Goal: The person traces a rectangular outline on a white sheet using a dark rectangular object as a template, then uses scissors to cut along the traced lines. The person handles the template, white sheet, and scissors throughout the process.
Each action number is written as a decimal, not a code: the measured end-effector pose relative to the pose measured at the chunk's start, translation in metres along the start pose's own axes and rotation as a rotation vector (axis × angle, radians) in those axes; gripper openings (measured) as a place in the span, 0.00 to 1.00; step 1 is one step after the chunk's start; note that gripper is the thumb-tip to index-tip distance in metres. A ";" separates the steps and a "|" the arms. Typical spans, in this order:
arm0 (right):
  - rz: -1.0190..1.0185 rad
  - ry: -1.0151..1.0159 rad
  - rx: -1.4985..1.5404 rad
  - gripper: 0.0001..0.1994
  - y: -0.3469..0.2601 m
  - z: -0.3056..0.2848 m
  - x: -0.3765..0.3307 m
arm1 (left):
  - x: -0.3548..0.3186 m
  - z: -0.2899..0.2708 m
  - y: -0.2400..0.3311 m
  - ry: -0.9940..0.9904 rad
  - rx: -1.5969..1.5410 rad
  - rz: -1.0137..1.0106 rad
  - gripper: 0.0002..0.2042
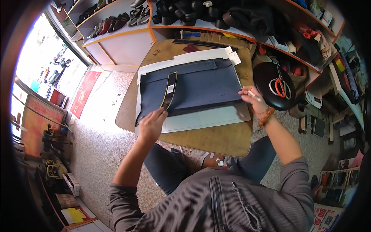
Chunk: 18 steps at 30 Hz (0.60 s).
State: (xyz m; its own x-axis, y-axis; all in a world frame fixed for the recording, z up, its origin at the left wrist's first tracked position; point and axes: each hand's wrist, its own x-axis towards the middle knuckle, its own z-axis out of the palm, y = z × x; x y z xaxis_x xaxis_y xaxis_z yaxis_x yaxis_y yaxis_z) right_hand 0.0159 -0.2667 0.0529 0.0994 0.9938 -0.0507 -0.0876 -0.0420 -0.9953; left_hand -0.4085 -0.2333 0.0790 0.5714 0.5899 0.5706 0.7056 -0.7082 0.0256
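On the wooden board across my lap lies a large dark blue sheet [205, 87] with rough, folded edges, on top of white card [205, 120]. A curved black strip with yellow edges [170, 89] and a white label stands out over the sheet's left half. My left hand [152, 124] is closed at the near end of this strip, by the sheet's front edge. At the sheet's right edge, my right hand [255, 101] has its fingers bent around a short pale stick [254, 95]; its fingertips are close to the sheet's corner. What kind of stick it is cannot be made out.
Orange-handled scissors [279, 87] and a pale-handled pair rest on a round black seat [284, 101] right of the wooden board [216, 141]. Shelves of shoes [119, 21] and black items [185, 11] stand beyond. A bright doorway is at the left.
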 end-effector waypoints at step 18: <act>-0.555 -0.066 -0.421 0.34 -0.011 0.080 -0.054 | 0.007 0.009 0.075 0.325 -0.394 -0.188 0.13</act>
State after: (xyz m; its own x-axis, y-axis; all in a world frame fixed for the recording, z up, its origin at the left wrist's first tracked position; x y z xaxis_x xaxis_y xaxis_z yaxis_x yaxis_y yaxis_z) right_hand -0.0680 -0.3118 0.0737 -0.0432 0.8835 0.4665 0.3514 0.4505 -0.8207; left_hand -0.3474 -0.2790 0.0773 0.2478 0.6143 0.7492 0.5369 -0.7308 0.4215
